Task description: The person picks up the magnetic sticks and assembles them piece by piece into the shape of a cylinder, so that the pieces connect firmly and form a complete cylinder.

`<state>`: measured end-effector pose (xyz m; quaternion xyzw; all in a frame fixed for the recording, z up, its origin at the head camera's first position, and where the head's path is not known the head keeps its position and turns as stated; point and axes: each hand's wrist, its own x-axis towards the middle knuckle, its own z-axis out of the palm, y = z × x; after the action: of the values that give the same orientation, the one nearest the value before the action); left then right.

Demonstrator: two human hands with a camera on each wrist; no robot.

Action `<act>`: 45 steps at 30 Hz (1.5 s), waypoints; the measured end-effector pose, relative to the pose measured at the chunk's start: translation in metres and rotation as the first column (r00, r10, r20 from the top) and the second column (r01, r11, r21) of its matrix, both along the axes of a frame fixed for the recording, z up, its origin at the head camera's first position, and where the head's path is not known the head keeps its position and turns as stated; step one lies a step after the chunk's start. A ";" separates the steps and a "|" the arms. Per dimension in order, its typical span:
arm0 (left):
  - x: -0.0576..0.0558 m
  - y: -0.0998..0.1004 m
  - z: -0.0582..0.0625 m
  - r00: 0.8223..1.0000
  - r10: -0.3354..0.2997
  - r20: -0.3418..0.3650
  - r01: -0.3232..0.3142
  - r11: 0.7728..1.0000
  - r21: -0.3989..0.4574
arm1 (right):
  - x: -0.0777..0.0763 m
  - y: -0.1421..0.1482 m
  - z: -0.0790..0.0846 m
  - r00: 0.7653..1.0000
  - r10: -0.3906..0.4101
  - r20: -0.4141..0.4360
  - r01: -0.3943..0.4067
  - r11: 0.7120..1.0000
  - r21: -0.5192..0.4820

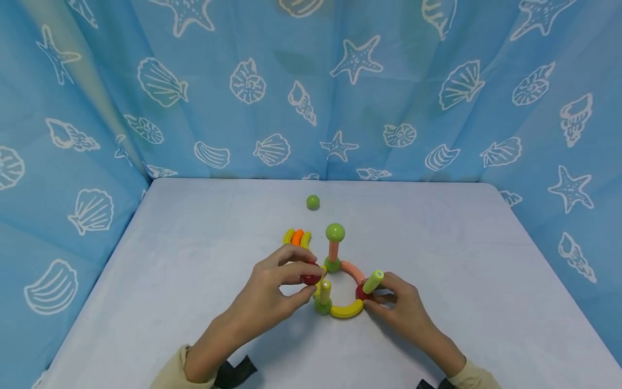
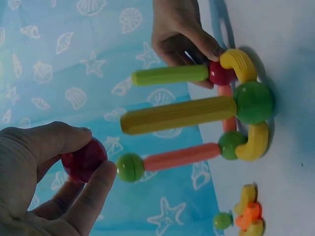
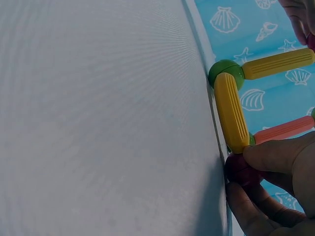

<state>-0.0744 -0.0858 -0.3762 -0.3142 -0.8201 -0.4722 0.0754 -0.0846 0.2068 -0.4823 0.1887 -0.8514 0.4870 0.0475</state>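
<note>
My left hand [image 1: 272,283] pinches a loose red ball [image 2: 84,160] between thumb and fingers, just left of a ring-shaped toy build. The ring joins balls with curved bars, among them a yellow curved bar [image 1: 347,310] and a salmon one [image 1: 353,271]. Three straight rods stand up from it: a yellow rod [image 2: 179,115], a light green rod [image 1: 373,282] and a salmon rod [image 2: 182,157] capped by a green ball [image 1: 335,232]. At the ring's right side, my right hand [image 1: 403,305] grips the red base ball [image 3: 242,169] under the light green rod.
Behind the left hand lie yellow and orange curved bars [image 1: 297,237], side by side. A loose green ball [image 1: 313,202] sits near the back edge of the white table [image 1: 437,232]. A blue seashell-patterned curtain [image 1: 311,81] surrounds the table's back and sides.
</note>
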 end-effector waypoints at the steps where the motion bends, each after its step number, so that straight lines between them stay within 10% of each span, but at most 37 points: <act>1: 0.000 0.001 0.000 1.000 -0.008 -0.002 0.008 1.000 -0.001 | 0.000 0.000 0.000 1.000 0.001 -0.002 -0.001 1.000 0.001; 26: 0.000 0.015 -0.005 0.993 -0.076 -0.086 0.067 0.992 -0.107 | 0.002 -0.001 -0.001 0.999 0.005 -0.041 -0.005 1.000 0.001; 34: 0.000 0.016 -0.007 0.995 -0.065 -0.077 0.057 0.994 -0.096 | 0.010 -0.013 0.024 0.998 0.012 -0.066 -0.012 1.000 0.010; 45: 0.001 0.019 -0.008 0.996 -0.060 -0.070 0.054 0.995 -0.083 | 0.002 -0.002 0.001 0.999 0.007 -0.048 -0.006 1.000 0.017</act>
<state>-0.0736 -0.0668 -0.3843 -0.3572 -0.8261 -0.4287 0.0788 -0.0822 0.2048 -0.4816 0.2035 -0.8535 0.4753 0.0649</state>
